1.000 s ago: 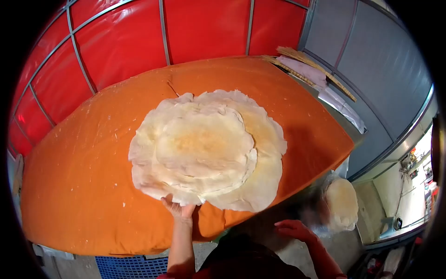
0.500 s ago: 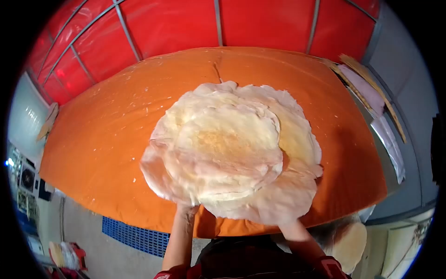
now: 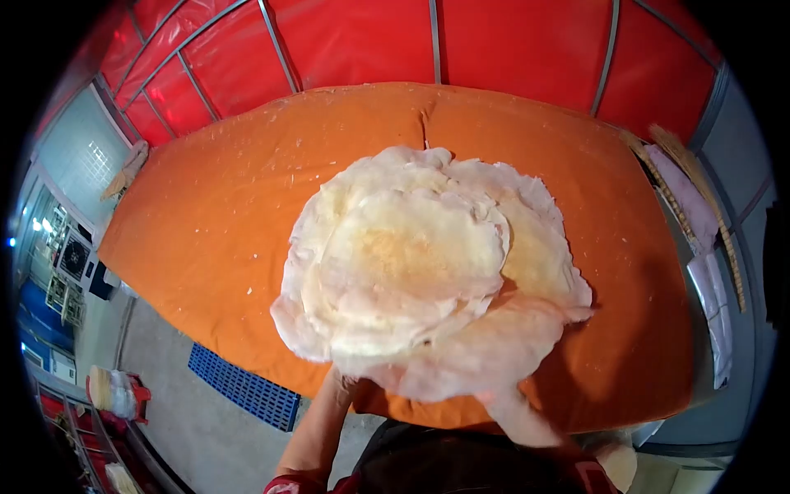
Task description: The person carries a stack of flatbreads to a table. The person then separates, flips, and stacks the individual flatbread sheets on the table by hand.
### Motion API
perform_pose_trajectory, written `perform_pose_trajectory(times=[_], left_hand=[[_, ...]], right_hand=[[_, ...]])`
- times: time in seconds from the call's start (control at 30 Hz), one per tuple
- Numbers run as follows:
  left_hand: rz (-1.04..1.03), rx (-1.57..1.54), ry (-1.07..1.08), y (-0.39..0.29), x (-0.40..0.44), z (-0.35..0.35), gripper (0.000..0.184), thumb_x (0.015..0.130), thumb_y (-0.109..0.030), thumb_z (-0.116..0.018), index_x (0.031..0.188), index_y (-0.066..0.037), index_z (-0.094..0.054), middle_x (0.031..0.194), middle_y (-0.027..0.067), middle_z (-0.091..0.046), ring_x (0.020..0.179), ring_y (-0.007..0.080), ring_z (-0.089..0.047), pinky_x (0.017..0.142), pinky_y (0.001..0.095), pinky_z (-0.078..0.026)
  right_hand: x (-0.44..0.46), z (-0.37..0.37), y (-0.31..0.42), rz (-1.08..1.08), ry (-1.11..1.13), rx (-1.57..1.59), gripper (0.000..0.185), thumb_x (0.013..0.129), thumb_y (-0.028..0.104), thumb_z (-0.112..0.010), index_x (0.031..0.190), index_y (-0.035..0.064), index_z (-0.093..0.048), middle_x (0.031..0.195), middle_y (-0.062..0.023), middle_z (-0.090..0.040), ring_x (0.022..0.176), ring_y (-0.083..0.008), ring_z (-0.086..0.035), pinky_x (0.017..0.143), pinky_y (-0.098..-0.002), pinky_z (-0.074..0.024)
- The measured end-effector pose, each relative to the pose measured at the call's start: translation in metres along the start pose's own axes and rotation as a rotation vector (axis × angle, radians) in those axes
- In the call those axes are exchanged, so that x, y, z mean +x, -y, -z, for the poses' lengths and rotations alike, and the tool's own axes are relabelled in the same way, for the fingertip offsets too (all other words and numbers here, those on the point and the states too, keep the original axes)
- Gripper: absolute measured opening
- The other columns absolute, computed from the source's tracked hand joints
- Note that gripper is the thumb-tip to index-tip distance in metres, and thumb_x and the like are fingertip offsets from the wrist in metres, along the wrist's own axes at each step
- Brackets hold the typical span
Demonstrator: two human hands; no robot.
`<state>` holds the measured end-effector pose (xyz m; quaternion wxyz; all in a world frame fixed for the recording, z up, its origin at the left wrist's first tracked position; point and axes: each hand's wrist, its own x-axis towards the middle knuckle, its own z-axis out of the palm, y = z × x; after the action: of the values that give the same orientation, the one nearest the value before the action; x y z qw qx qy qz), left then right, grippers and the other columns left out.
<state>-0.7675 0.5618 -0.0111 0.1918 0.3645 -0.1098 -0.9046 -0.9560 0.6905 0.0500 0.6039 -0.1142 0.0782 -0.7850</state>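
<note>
A loose stack of thin, pale, round flatbreads (image 3: pixel 403 255), golden in the middle with wavy edges, spreads over the orange cloth. Along its near left edge, my left hand (image 3: pixel 343 380) reaches beneath the sheets and holds them; the fingers are hidden there. My right hand (image 3: pixel 499 400) grips the near right edge, slightly blurred, with most of its fingers out of sight below the flatbread. The front sheet droops and folds between the two hands. On the right side, another sheet sticks out from under the upper ones.
The orange cloth (image 3: pixel 206 230) covers a wide table and carries scattered crumbs. Brush-like straw bundles (image 3: pixel 724 230) and a silvery packet (image 3: pixel 712 313) lie along the right edge. A blue plastic grate (image 3: pixel 244 387) is on the floor at left. A red sheet wall (image 3: pixel 362 41) stands behind.
The view has turned left, so the surroundings sit farther right. My right hand has come closer to my left, and the front flatbread's near edge has bunched inward a little.
</note>
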Motion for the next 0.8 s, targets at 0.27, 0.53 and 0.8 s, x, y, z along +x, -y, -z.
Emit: perform_pose_trajectory(times=[0.27,0.53,0.8], left_hand=[[-0.306,0.021,0.041,-0.003,0.001,-0.04,0.018,0.073,-0.01,-0.049,0.089,-0.002,-0.048,0.083,0.0107,-0.053,0.074,0.0216,-0.053,0.069,0.0291,-0.044],[-0.496,-0.14,0.146,-0.049,-0.01,-0.134,0.021,0.075,0.004,-0.04,0.095,0.002,-0.045,0.084,0.0125,-0.053,0.071,0.0209,-0.055,0.063,0.0251,-0.05],[-0.395,0.1,0.229,-0.025,-0.04,-0.113,0.033,0.075,0.001,-0.044,0.107,0.003,-0.038,0.099,0.0155,-0.05,0.081,0.0242,-0.054,0.07,0.0315,-0.049]], right_hand=[[-0.056,0.077,-0.027,-0.104,-0.312,-0.006,0.03,0.084,0.021,-0.038,0.104,-0.001,-0.042,0.107,-0.0155,-0.045,0.102,-0.0258,-0.043,0.09,-0.0389,-0.0324],[0.014,0.099,-0.033,-0.201,-0.463,0.058,0.032,0.083,0.026,-0.041,0.106,0.0036,-0.042,0.109,-0.0135,-0.043,0.105,-0.0284,-0.039,0.089,-0.043,-0.0338],[0.137,0.079,-0.05,0.153,0.431,0.517,0.043,0.083,0.035,-0.036,0.113,0.0047,-0.04,0.111,-0.0126,-0.046,0.098,-0.029,-0.045,0.088,-0.0411,-0.0333]])
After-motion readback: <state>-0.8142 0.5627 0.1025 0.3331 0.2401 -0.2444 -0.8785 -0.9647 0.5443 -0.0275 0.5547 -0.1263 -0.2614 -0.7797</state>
